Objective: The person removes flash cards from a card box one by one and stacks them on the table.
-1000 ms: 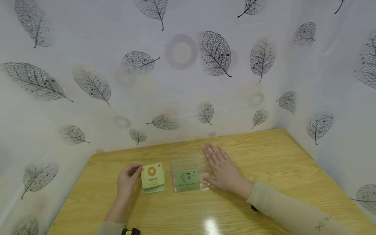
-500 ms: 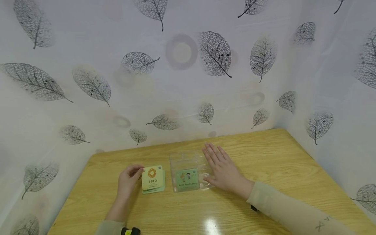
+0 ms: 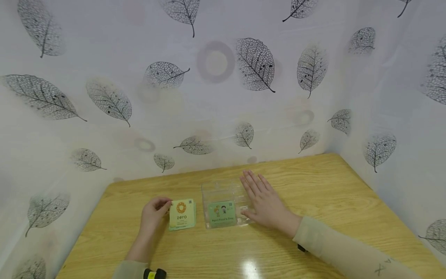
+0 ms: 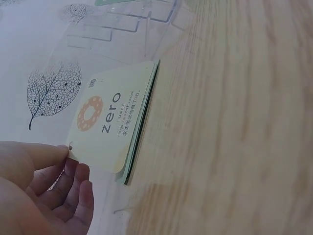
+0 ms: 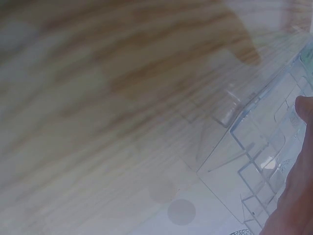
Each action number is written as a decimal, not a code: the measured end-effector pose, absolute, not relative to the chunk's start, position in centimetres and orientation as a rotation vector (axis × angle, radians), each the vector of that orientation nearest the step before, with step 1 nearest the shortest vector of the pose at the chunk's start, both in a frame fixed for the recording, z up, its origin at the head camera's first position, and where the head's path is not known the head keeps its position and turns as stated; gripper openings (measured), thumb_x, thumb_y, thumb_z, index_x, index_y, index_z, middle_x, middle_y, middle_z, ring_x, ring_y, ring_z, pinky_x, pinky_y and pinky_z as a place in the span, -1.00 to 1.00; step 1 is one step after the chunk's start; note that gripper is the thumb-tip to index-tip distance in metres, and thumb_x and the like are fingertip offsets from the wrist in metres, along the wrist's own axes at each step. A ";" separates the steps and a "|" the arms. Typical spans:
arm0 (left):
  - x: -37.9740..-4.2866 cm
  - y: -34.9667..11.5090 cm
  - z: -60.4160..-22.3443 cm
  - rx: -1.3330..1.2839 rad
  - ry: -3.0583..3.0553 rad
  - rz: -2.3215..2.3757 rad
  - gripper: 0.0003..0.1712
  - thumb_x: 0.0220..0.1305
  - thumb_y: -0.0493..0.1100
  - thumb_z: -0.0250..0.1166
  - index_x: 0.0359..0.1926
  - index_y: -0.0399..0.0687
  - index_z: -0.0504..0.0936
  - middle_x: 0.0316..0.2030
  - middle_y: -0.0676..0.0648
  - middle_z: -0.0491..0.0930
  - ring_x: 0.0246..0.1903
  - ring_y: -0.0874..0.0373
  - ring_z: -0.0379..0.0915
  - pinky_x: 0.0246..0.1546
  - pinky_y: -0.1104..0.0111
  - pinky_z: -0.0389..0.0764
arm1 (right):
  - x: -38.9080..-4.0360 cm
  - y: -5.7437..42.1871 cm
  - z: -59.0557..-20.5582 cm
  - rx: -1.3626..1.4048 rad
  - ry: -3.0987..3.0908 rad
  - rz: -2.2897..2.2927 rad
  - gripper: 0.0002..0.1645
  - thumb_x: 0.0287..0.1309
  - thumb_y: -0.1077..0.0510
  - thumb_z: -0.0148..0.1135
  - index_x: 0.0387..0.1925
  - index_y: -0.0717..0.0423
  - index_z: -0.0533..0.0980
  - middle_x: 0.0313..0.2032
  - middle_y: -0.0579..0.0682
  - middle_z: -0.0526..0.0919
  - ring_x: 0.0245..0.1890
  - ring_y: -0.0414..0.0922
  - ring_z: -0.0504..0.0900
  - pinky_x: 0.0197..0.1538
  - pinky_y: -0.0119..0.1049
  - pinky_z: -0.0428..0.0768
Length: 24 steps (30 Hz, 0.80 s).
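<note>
A yellow flash card (image 3: 182,214) printed with "zero" and an orange ring lies on top of a small stack of green cards (image 4: 128,171). My left hand (image 3: 153,212) pinches its upper left corner between thumb and finger. To the right of the stack is a clear plastic box (image 3: 218,190), with a green "April Fool's Day" card (image 3: 222,214) inside it. My right hand (image 3: 266,203) rests flat on the right part of the box, fingers straight and pointing away. In the right wrist view only part of that hand shows at the edge, beside the clear plastic (image 5: 254,156).
Everything stands on a wood-grain table (image 3: 306,182). A pale leaf-printed cloth (image 3: 216,104) rises behind the table and along both sides. Dark bands (image 3: 155,274) sit at the wrists.
The left hand has lowered the "zero" card slightly toward me and to the right, so it now covers more of the stack beneath. The right hand and box have stayed still.
</note>
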<state>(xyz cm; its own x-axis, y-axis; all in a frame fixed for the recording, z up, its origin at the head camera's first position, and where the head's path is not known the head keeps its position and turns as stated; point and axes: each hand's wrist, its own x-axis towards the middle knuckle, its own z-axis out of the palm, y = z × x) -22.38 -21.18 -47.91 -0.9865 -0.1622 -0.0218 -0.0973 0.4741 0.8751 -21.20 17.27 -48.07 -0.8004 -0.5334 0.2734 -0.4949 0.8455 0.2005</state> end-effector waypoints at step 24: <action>-23.0 -21.8 -48.2 0.239 -2.697 -1.507 -0.76 0.51 -0.27 0.30 0.05 -0.37 0.70 -0.04 -0.25 0.72 -0.19 0.25 0.51 -0.26 0.59 0.56 | -21.3 17.3 -48.0 0.771 -2.711 -0.175 0.32 0.34 -0.56 0.10 0.69 0.24 -0.08 0.71 0.24 -0.11 0.72 0.16 -0.09 0.71 0.12 -0.01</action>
<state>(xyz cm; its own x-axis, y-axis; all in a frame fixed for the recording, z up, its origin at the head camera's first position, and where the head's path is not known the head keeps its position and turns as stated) -23.02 -21.84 -48.20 -0.9871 -0.1553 -0.0379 -0.1137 0.5155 0.8493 -21.28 17.26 -48.00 -0.8046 -0.5304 0.2671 -0.4915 0.8472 0.2016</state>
